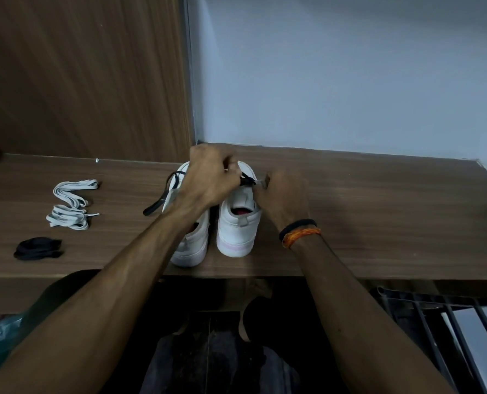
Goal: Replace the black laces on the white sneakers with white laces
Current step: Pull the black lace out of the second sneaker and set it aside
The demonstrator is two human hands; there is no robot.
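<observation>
Working the black lace out of the right-hand sneaker, I had both hands up over the pair at the middle of the frame, heels toward me on the wooden shelf. My left hand was curled nearly closed above the tongue, fingertips pinched on the lace near the top eyelets; my right hand was pinching too, thumb and forefinger narrowed on the pale tip of that same lace, just right of the shoe. A loose black run trailed off the left sneaker toward centre-left, though whether it was threaded there I could not tell, my forearm covering that shoe. Over at the left of the frame the two white laces lay bundled, and below them a black bundle sat apart, so I judged one black lace already out and this the unlacing step, not the relacing. The next move, I reckoned, called for a steady pull through each eyelet, then a reach left for a white lace.
</observation>
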